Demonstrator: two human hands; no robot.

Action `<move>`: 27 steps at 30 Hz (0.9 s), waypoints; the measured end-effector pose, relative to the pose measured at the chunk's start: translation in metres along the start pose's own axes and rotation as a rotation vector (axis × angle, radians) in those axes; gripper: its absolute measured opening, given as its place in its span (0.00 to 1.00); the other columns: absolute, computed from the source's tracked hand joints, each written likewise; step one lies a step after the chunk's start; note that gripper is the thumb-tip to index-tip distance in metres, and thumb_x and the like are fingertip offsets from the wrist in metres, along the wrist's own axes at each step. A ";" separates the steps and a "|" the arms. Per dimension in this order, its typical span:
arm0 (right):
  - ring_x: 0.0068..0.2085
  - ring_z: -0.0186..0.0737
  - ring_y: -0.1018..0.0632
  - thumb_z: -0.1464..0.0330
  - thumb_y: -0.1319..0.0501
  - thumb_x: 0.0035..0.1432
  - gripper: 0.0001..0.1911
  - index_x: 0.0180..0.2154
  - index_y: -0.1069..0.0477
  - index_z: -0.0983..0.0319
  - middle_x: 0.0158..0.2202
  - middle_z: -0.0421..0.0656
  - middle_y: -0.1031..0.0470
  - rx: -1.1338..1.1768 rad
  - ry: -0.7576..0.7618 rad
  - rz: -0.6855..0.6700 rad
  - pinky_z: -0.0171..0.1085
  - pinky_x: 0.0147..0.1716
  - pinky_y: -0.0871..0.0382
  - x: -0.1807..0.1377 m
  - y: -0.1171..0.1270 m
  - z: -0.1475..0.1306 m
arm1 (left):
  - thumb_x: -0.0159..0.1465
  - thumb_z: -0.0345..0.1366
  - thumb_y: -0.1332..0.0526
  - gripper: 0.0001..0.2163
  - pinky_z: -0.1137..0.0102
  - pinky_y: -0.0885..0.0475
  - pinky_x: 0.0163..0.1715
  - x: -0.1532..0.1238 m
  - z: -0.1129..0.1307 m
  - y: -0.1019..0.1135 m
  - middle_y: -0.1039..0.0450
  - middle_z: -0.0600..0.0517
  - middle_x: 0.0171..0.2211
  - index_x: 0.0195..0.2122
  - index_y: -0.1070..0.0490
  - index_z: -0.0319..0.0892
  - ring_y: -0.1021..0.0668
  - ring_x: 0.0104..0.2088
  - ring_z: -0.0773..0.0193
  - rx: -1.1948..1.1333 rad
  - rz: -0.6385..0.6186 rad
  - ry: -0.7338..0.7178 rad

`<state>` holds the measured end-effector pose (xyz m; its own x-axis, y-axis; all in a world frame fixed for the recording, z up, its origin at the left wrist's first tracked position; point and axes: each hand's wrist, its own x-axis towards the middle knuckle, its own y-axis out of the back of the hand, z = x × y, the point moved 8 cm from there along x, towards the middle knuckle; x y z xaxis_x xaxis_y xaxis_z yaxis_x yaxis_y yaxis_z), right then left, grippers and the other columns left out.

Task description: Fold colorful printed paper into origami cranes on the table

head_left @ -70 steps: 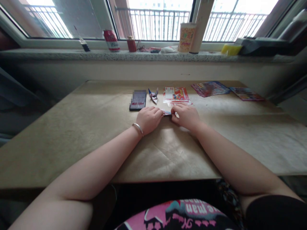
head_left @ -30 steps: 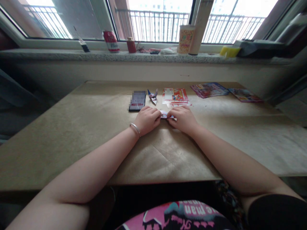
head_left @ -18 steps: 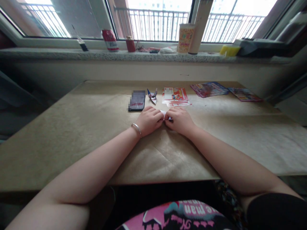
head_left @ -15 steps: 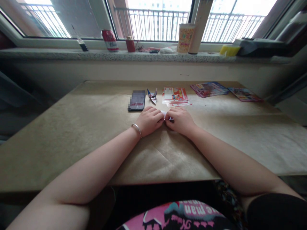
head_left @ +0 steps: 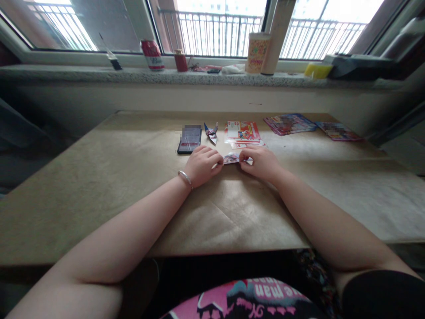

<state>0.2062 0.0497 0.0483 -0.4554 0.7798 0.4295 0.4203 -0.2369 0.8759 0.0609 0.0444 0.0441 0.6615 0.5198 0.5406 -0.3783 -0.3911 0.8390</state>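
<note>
A small folded piece of printed paper (head_left: 231, 158) lies on the paper-covered table (head_left: 116, 177) between my hands. My left hand (head_left: 202, 165), with a silver bracelet on the wrist, has its fingers curled and pinches the paper's left end. My right hand (head_left: 260, 161) pinches the right end with curled fingers. Just behind them stands a finished folded paper crane (head_left: 211, 131), and a stack of red printed sheets (head_left: 243, 133) lies to its right.
A dark phone (head_left: 189, 138) lies left of the crane. Two colourful leaflets (head_left: 290, 123) (head_left: 338, 131) sit at the far right. On the windowsill stand a red can (head_left: 152, 55), a small red bottle (head_left: 181, 61), a paper cup (head_left: 257, 52) and a yellow object (head_left: 317, 70).
My hands were pressed close together over the paper; now the right hand has slid to the right, so more of the folded paper shows between them.
</note>
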 end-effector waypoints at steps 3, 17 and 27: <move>0.35 0.38 0.25 0.69 0.41 0.50 0.04 0.30 0.27 0.59 0.32 0.41 0.24 0.028 -0.011 -0.028 0.35 0.36 0.36 0.000 0.002 0.009 | 0.65 0.36 0.44 0.09 0.65 0.35 0.43 -0.001 -0.005 0.000 0.23 0.51 0.33 0.31 0.27 0.43 0.26 0.36 0.61 0.001 -0.005 0.020; 0.30 0.36 0.27 0.71 0.42 0.46 0.03 0.26 0.29 0.60 0.28 0.40 0.25 0.252 -0.041 -0.034 0.35 0.33 0.34 -0.008 0.007 0.055 | 0.63 0.35 0.42 0.07 0.66 0.34 0.40 -0.004 -0.012 -0.004 0.23 0.50 0.33 0.30 0.28 0.42 0.26 0.35 0.61 -0.053 -0.031 0.039; 0.34 0.37 0.25 0.72 0.41 0.50 0.07 0.31 0.24 0.60 0.33 0.41 0.23 0.125 0.094 -0.195 0.35 0.37 0.34 -0.009 -0.007 0.041 | 0.64 0.32 0.46 0.06 0.69 0.30 0.39 -0.006 -0.014 -0.007 0.27 0.49 0.35 0.34 0.30 0.41 0.25 0.37 0.63 -0.220 -0.050 0.064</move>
<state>0.2392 0.0679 0.0295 -0.6061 0.7449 0.2789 0.4082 -0.0096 0.9128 0.0503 0.0542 0.0360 0.6433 0.5845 0.4946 -0.4823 -0.1923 0.8546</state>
